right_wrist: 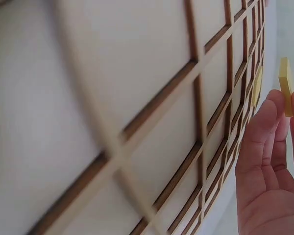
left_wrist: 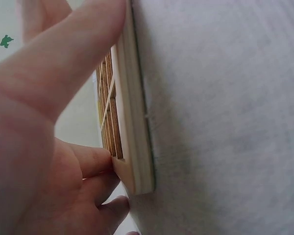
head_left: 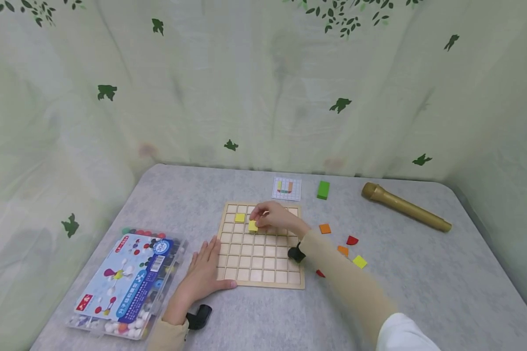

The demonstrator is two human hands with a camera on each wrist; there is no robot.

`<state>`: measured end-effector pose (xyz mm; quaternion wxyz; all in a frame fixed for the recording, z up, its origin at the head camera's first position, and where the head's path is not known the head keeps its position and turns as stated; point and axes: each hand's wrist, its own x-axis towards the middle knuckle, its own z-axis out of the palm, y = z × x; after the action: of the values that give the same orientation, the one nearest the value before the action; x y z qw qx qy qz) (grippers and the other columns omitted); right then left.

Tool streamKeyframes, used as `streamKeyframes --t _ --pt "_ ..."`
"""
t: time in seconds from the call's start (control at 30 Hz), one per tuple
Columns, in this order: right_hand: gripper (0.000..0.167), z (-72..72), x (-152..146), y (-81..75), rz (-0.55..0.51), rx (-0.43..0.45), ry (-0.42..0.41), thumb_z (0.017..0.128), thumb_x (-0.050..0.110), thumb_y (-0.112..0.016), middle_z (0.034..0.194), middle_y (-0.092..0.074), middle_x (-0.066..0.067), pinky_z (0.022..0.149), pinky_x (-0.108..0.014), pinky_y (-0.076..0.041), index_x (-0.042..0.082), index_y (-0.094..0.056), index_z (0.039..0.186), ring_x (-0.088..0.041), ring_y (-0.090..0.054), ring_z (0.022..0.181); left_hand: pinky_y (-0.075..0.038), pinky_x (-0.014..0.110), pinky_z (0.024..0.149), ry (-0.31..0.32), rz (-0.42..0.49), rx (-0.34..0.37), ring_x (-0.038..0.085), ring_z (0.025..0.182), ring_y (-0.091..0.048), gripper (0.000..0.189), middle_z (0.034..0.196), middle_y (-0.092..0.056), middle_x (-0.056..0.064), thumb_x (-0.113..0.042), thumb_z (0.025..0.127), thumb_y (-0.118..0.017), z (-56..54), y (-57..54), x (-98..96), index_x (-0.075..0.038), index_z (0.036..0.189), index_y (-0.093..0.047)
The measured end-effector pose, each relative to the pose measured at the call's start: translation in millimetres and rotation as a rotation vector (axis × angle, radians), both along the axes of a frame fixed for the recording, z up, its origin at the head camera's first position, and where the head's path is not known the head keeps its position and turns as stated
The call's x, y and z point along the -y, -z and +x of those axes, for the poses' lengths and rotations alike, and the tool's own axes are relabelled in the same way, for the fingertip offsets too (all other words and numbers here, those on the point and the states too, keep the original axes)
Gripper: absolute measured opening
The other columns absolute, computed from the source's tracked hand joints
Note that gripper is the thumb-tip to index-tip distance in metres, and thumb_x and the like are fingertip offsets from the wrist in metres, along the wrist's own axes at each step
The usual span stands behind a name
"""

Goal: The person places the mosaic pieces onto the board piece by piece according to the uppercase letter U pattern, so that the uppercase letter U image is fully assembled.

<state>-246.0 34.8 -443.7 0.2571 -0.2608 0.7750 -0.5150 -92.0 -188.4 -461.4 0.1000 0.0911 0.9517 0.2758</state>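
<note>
A wooden grid board (head_left: pixel 258 285) lies on the table. My right hand (head_left: pixel 274 216) pinches a yellow square tile (head_left: pixel 253 225) between thumb and fingers over the upper part of the grid. In the right wrist view, the pinched tile (right_wrist: pixel 285 88) is tilted on edge, above the board's surface. Another yellow square tile (head_left: pixel 240 217) sits in a cell to its left. My left hand (head_left: pixel 205 273) rests at the board's lower left corner, fingers along the left side and thumb at the near edge. The left wrist view shows those fingers (left_wrist: pixel 95 159) touching the frame.
A picture card (head_left: pixel 286 189) and green blocks (head_left: pixel 323 190) lie beyond the board. To the right are orange squares (head_left: pixel 325 228), red pieces (head_left: pixel 352 240) and a yellow square (head_left: pixel 359 262). A gold microphone-shaped object (head_left: pixel 406 206) lies far right; a plastic box of molecular model parts (head_left: pixel 127 282) lies left.
</note>
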Motion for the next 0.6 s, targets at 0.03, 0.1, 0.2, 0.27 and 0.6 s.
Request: streamKeyframes --t 0.03,0.1,0.2,0.27,0.6 --pt "0.012 -0.4 4.5 0.3 -0.001 0.004 0.003 0.090 -0.003 -0.059 0.085 -0.060 -0.007 0.066 -0.031 -0.052 -0.003 -0.065 0.100 -0.021 -0.059 0.074 -0.003 0.063 0.109 0.001 0.001 0.000 0.046 0.140 -0.003 0.118 0.155 -0.008 0.028 -0.049 0.072 -0.079 0.1 0.0 0.1 0.013 0.147 -0.012" --pt "0.012 -0.6 13.1 1.0 -0.004 0.016 0.011 0.089 -0.004 -0.059 0.084 -0.059 -0.007 0.065 -0.031 -0.053 -0.003 -0.065 0.100 -0.022 -0.060 0.072 -0.003 0.063 0.108 0.005 0.003 0.000 0.047 0.140 -0.002 0.118 0.155 -0.008 0.028 -0.049 0.073 -0.079 0.0 0.5 0.7 0.013 0.147 -0.012" --pt "0.011 -1.5 25.2 3.6 0.016 -0.002 0.028 0.088 -0.004 -0.060 0.082 -0.060 -0.007 0.063 -0.030 -0.053 -0.002 -0.065 0.098 -0.020 -0.060 0.070 -0.003 0.064 0.108 0.011 0.005 0.000 0.047 0.140 -0.002 0.118 0.155 -0.007 0.028 -0.050 0.073 -0.078 -0.1 1.1 1.4 0.013 0.147 -0.011" --pt "0.010 -1.9 32.5 5.5 0.036 -0.015 0.039 0.088 -0.003 -0.060 0.081 -0.060 -0.006 0.062 -0.028 -0.053 -0.001 -0.066 0.097 -0.017 -0.060 0.068 -0.003 0.063 0.108 0.015 0.002 0.004 0.046 0.140 -0.001 0.117 0.155 -0.006 0.027 -0.050 0.074 -0.077 -0.4 1.5 2.0 0.013 0.147 -0.011" --pt "0.009 -1.1 54.0 6.1 0.155 -0.100 0.054 0.085 -0.006 -0.062 0.074 -0.059 -0.002 0.054 -0.021 -0.046 0.001 -0.066 0.089 -0.012 -0.055 0.062 -0.003 0.063 0.108 0.013 0.005 0.009 0.046 0.141 -0.002 0.117 0.155 -0.007 0.027 -0.050 0.074 -0.077 0.7 0.2 2.1 0.012 0.147 -0.011"
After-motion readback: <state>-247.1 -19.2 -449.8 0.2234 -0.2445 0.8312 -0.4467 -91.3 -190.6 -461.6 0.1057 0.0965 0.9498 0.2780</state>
